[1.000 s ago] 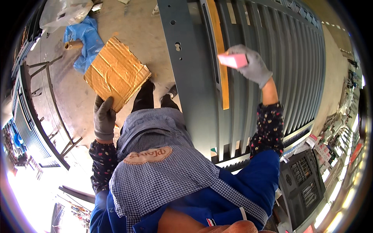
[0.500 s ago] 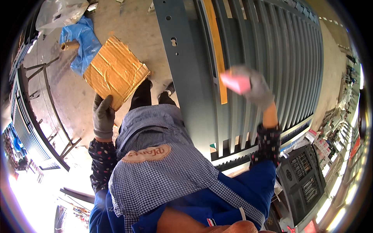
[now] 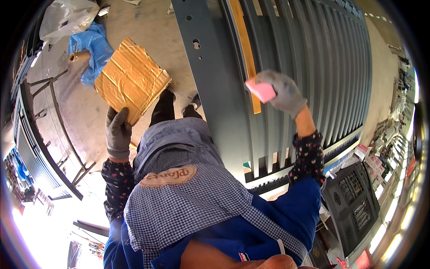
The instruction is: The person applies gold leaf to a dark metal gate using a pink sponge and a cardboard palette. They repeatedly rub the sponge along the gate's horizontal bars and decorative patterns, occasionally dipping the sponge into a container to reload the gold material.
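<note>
The right hand (image 3: pixel 282 92), in a grey knit glove, is closed around a small pink block (image 3: pixel 260 90) that sticks out from the fingers toward the person's left, its flat face turned up and its texture too small to tell. Directly beneath and beyond this hand lies a large grey-green metal panel (image 3: pixel 313 58), ribbed with many narrow slats that run away from the person; its long axis points forward, and the block sits crosswise to those ribs. Just left of the block a thin yellow strip (image 3: pixel 245 49) runs along the same axis, close by the block's corner; whether they touch cannot be told. Further left the panel has a plain flat border pierced with small holes. The left hand (image 3: pixel 118 132), in a darker glove, hangs well apart by the hip, fingers loosely curled and holding nothing, near the edge of a crinkled, shiny gold sheet (image 3: pixel 131 78) on the concrete floor (image 3: pixel 80 112). The right hand is far the nearer to the panel.
</note>
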`<state>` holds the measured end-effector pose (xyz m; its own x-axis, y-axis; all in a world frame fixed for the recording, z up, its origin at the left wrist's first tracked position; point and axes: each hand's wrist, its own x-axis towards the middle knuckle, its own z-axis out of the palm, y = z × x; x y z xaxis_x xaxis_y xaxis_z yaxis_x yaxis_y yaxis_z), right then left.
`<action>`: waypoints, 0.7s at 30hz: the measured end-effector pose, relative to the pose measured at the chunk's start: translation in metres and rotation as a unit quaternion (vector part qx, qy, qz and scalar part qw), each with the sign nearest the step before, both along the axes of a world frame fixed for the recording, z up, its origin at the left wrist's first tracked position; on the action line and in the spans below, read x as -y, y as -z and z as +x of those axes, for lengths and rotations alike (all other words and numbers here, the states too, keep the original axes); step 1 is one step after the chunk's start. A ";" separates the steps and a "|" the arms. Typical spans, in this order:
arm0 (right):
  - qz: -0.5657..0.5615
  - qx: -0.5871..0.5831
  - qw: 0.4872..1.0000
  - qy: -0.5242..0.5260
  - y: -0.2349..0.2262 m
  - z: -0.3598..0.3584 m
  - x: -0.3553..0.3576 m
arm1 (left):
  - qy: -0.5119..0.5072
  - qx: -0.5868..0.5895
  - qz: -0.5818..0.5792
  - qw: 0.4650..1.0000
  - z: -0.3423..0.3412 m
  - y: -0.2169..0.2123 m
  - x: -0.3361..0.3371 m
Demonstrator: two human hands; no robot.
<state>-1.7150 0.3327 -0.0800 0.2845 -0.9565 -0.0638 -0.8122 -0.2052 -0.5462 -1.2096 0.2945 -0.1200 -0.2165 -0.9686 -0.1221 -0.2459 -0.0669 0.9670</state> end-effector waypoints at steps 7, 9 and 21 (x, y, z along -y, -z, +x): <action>0.188 -0.051 0.980 -0.034 -0.021 0.016 -0.097 | -0.014 -0.058 0.056 0.997 0.002 0.006 0.003; 0.096 0.024 0.995 0.032 -0.030 0.015 -0.088 | -0.010 -0.075 0.056 0.996 0.000 0.002 0.004; 0.087 -0.019 0.996 0.023 -0.018 0.022 -0.079 | -0.020 -0.114 0.130 0.985 0.010 0.005 0.001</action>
